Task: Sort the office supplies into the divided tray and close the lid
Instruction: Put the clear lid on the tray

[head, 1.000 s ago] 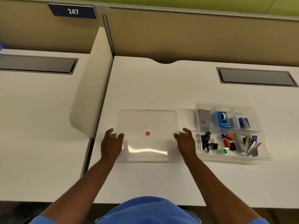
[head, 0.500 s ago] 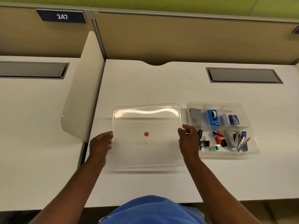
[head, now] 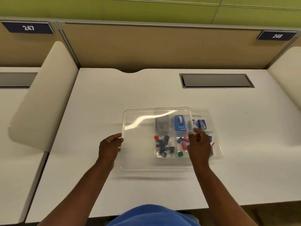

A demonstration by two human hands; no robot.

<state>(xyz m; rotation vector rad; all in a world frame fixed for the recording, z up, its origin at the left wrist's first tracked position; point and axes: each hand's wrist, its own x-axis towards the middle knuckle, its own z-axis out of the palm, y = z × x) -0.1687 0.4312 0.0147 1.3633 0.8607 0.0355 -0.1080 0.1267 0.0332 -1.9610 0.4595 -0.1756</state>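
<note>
We've got the clear rectangular plastic lid [head: 143, 144] up off the white desk [head: 114, 95], one hand per short edge; left hand [head: 110, 146] has its fingers curled round the lid's left rim, right hand [head: 198, 144] pinches the right rim between thumb and fingertips, so both are closed on the lid. The lid hangs partway over the clear divided plastic tray [head: 217, 154], covering roughly its left two-thirds; the tray's right side is uncovered, and the lid's left part sticks out over bare desk.

Through the lid we see the contents sorted: blue tape dispenser [head: 180, 123], grey box [head: 162, 123], black binder clips [head: 164, 146], small red and blue bits; the blue-and-white staple box [head: 201, 124] sits in the far-right compartment, outside the lid. A small orange dot [head: 156, 137] shows near the lid's middle; whether sticker or knob, can't tell.

To do this step well, in our judgement: carry the lid further right, keeping it level, until its corners match the tray's corners; check the far edge first, since the near one is partly hidden by our right wrist; lower it flat, not one side first, else it may nudge the tray along the desk; then press round the rim w/ both hands. Whether anything stands above the tray's wall can't be told from here, so go gently.
</note>
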